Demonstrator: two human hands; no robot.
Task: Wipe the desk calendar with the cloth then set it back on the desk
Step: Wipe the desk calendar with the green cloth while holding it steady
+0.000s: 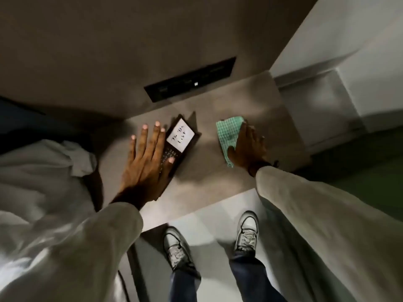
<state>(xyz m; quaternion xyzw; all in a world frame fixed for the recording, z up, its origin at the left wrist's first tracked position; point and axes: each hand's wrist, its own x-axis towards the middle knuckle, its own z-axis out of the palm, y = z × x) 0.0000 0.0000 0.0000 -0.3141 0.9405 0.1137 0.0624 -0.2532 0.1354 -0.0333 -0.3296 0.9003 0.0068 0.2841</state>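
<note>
The small dark desk calendar with a white "To Do List" card [177, 140] is sitting on the grey desk [218, 171], roughly mid-way between its back and front edges. The left hand [146, 162] is lying flat with fingers spread, the thumb resting on the calendar's face and gripping nothing. The right hand [247, 147] is pressing the green checked cloth [229, 134] against the desk, well apart from the calendar.

A one-handed lift risks tipping the calendar's stand or dropping it past the front edge. A black recessed socket panel [189, 79] is lying behind, clear of both hands.
</note>
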